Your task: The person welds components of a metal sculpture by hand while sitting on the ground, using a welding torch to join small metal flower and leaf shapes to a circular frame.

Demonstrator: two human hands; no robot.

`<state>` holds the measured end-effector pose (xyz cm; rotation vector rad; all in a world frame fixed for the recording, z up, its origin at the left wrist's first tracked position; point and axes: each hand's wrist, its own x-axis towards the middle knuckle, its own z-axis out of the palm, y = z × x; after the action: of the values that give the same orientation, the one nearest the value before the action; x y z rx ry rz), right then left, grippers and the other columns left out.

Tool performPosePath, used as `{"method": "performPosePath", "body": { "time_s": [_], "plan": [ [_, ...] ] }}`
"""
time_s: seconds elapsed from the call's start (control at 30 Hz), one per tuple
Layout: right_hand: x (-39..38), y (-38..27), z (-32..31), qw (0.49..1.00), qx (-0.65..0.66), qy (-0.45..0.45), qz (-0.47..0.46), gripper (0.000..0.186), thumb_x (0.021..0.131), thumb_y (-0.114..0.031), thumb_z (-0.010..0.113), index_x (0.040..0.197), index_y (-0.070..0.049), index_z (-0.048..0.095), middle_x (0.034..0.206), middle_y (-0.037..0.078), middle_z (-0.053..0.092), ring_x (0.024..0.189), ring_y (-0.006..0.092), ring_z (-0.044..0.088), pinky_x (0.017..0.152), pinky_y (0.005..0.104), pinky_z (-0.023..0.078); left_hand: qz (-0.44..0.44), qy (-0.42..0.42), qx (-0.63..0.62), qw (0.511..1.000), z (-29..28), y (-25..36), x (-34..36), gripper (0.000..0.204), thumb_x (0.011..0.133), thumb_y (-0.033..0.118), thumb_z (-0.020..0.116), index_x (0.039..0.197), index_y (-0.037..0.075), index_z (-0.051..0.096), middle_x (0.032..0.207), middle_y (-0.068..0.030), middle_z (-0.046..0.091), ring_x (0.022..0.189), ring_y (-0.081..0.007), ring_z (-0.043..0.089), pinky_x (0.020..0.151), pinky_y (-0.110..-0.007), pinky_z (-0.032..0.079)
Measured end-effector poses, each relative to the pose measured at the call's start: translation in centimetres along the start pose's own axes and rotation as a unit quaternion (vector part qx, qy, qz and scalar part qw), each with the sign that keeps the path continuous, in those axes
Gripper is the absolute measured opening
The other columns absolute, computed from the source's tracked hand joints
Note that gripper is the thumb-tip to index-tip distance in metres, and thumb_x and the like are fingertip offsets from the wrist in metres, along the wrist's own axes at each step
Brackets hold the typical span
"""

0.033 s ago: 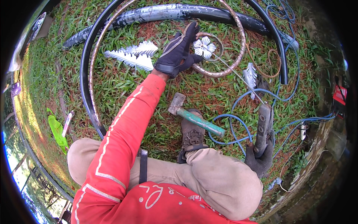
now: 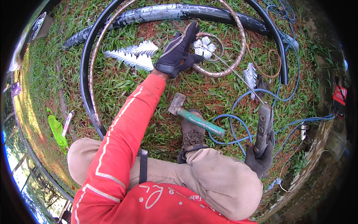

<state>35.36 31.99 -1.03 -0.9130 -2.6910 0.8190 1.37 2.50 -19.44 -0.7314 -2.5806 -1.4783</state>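
Observation:
My black-gloved left hand (image 2: 177, 52) grips the small inner curl (image 2: 219, 40) of a rusty metal scroll (image 2: 243, 35), beside a silver metal flower (image 2: 203, 47). My right hand (image 2: 261, 159), in a dark grey glove, is closed on a worn electrode holder (image 2: 263, 119). From it a thin rod (image 2: 235, 72) reaches up-left to the flower; whether its tip touches cannot be told. A hammer (image 2: 197, 121) with a green handle lies on the grass below, by my boot (image 2: 191, 138). Silver leaf ornaments lie left (image 2: 130, 59) and right (image 2: 250, 74) of the flower.
A curved black bar (image 2: 86, 74) and a paint-flecked pipe (image 2: 149, 15) lie on grass. Blue cables (image 2: 238, 123) loop at the right toward a red machine (image 2: 339, 97) by a weathered ledge (image 2: 305, 171). Bright green cloth (image 2: 56, 132) lies at the left.

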Motion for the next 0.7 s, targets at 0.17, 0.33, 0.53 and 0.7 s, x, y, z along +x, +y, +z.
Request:
{"method": "performPosePath", "body": {
  "time_s": [0.17, 0.33, 0.53, 0.7],
  "plan": [
    [0.3, -4.1, -0.2, 0.996, 0.001, -0.033, 0.079, 0.054, 0.093, -0.002, 0.089, 0.144, -0.003, 0.070, 0.115, 0.007, 0.077, 0.096, 0.0138, 0.070, 0.092, 0.0335, 0.060, -0.010, -0.008, -0.010, 1.000, -0.1, 0.2, -0.1, 0.139, 0.074, 0.018, 0.107, 0.185, 0.016, 0.022, 0.170, -0.0188, 0.061, 0.146, -0.0353, 0.069, 0.119, -0.046, 0.058],
    [1.1, -2.8, -1.7, 0.983, 0.040, -0.114, 0.138, 0.059, 0.091, -0.003, 0.090, 0.146, -0.003, 0.068, 0.117, 0.007, 0.076, 0.095, 0.0140, 0.069, 0.089, 0.0334, 0.058, -0.029, -0.016, -0.029, 0.999, -0.3, 0.9, 0.0, 0.138, 0.076, 0.015, 0.105, 0.185, 0.016, 0.020, 0.171, -0.0191, 0.060, 0.147, -0.0351, 0.069, 0.119, -0.046, 0.058],
    [1.1, -4.5, -1.1, 0.999, -0.029, -0.025, 0.003, 0.052, 0.092, -0.004, 0.090, 0.141, -0.003, 0.071, 0.118, 0.011, 0.081, 0.104, 0.0181, 0.074, 0.095, 0.0373, 0.060, -0.041, -0.024, -0.051, 0.998, -0.4, 0.7, 0.1, 0.139, 0.077, 0.013, 0.105, 0.185, 0.017, 0.019, 0.173, -0.0190, 0.058, 0.147, -0.0352, 0.068, 0.120, -0.047, 0.058],
    [3.0, -0.6, -1.7, 0.990, 0.021, -0.060, -0.130, 0.051, 0.092, -0.001, 0.089, 0.140, -0.003, 0.072, 0.128, 0.015, 0.081, 0.113, 0.0175, 0.074, 0.100, 0.0391, 0.060, -0.033, -0.013, -0.058, 0.998, 0.1, 0.1, 0.3, 0.140, 0.076, 0.011, 0.105, 0.186, 0.019, 0.017, 0.174, -0.0191, 0.057, 0.146, -0.0344, 0.069, 0.119, -0.046, 0.059]
  ]
}}
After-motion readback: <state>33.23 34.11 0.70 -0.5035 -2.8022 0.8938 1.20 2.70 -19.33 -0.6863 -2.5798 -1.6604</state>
